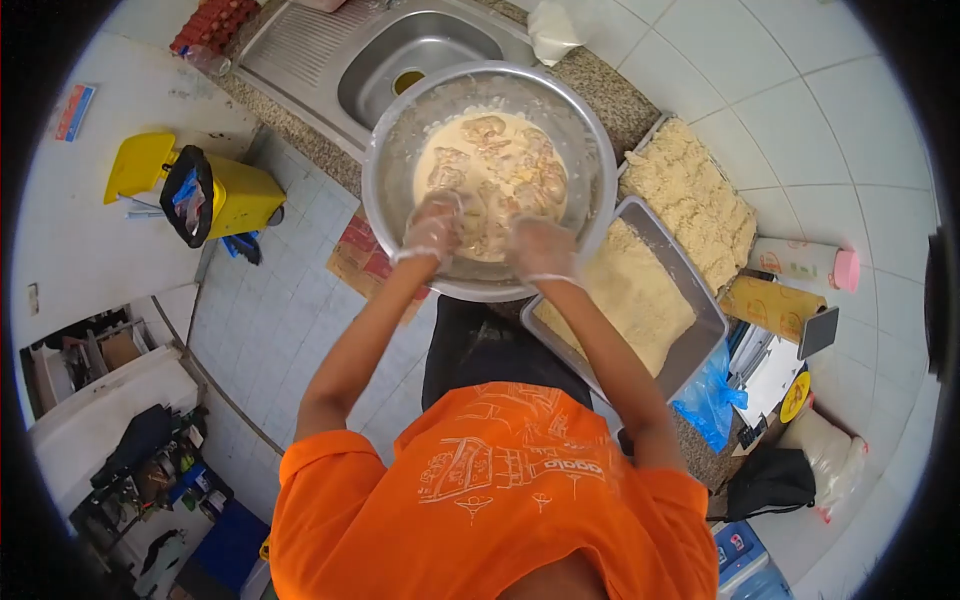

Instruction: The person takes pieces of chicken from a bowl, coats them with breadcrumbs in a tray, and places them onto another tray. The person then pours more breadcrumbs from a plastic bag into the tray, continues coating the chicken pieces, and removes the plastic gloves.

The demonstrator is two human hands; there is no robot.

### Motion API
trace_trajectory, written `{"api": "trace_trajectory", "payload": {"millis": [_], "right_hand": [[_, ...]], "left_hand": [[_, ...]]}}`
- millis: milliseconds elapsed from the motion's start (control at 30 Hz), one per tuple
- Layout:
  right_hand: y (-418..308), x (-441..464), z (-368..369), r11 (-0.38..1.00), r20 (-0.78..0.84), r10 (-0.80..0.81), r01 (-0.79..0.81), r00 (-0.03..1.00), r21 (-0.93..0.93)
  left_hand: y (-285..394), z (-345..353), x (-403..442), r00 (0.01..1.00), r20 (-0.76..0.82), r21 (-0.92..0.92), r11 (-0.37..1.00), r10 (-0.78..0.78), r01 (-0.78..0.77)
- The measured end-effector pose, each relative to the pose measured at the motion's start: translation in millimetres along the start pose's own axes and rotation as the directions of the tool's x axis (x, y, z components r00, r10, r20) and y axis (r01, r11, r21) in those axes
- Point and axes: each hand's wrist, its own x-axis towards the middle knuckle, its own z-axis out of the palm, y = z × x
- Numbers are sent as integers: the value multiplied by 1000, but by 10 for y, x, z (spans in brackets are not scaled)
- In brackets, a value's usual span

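A large metal bowl (378, 190) holds pale, creamy batter (520, 130) with several pieces of raw meat, apparently chicken (484, 130), partly sunk in it. Both hands wear clear plastic gloves and reach into the near side of the bowl. My left hand (434, 228) is at the batter's left edge, its fingertips down among the coated pieces. On the right side, my right hand (543, 246) dips in beside the pieces, blurred and with its fingers hidden. Whether either hand grips a piece does not show.
Right of the bowl stands a grey tub (708, 312) of flour-like powder (640, 300). Behind it a tray holds crumbly coated pieces (690, 190). A steel sink (420, 50) lies beyond the bowl. A yellow bin (240, 195) stands at left; a blue bag (712, 400) hangs by the counter.
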Motion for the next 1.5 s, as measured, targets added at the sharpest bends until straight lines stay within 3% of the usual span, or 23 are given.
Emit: {"api": "trace_trajectory", "payload": {"millis": [33,100,133,200,233,300,433,500,633,733,833,900,933,1000,1033,1100,1167,1200,1267,1333,1400,1467,1500], "right_hand": [[-108,127,119,1000,4,-1,1,1000,-4],[-168,364,530,989,76,-65,75,995,-130],[-94,437,662,987,81,-69,79,994,-138],[113,468,838,964,-260,-259,265,930,-10],[65,458,718,963,-254,-265,270,930,-13],[-10,438,428,999,-41,35,-37,999,-33],[96,361,257,991,-75,89,-80,993,108],[252,407,380,989,-228,77,-46,971,138],[334,283,-18,958,-264,99,-21,959,287],[306,-61,-662,992,-294,37,1,955,128],[691,-687,-929,996,-300,92,-84,950,37],[1166,-1223,-861,967,-455,-206,108,866,-233],[1139,-1435,-978,971,-464,-170,68,869,-228],[1070,-1790,-1242,976,-341,-143,75,929,-206],[1216,-1839,-1132,979,-351,-117,49,929,-197],[1697,-1714,-735,994,-7,60,-61,998,-95],[2087,-1528,-497,979,183,200,-190,963,-70],[2423,-1453,-152,976,176,216,-209,960,-57],[3117,-1416,500,880,10,453,-449,891,158],[2877,-1671,520,825,-60,555,-539,830,171],[2667,-2041,1004,760,-194,647,-602,738,245],[2364,-2345,1506,701,-263,712,-638,651,320],[2096,-2429,1489,644,-247,765,-690,595,331]], "left_hand": [[-72,143,43,1000,0,-4,1000,-3,3],[-193,306,141,952,30,-337,894,-304,296],[-241,263,232,950,30,-344,889,-311,302],[-242,76,342,886,296,-346,825,-356,447],[-251,48,334,883,299,-349,821,-360,453],[-284,-13,321,936,157,-466,812,-315,351],[-442,-25,252,929,172,-553,748,-328,367],[-461,103,269,881,-28,-522,758,-472,390],[-455,-649,297,922,-35,-692,675,-386,257],[-195,-1351,365,921,-65,-753,625,-385,208],[241,-1903,432,972,24,-666,721,-235,191],[605,-2226,391,997,5,-888,459,-78,41],[797,-2163,432,999,-3,-890,456,-39,15],[1209,-1974,527,977,31,-855,511,212,-84],[1413,-2201,669,921,275,-732,681,277,14],[1861,-1656,970,906,91,-701,673,414,-237],[2207,-1089,1515,774,76,-613,642,628,-461],[2307,-931,1678,818,103,-616,682,566,-395],[2475,-626,1821,853,121,-611,715,508,-340],[2447,-309,1871,957,179,-414,900,226,-136],[2443,-408,1400,950,307,-424,902,53,87],[2525,-599,933,960,276,-380,923,47,64],[2612,-469,907,820,496,-231,954,286,-193]]}}
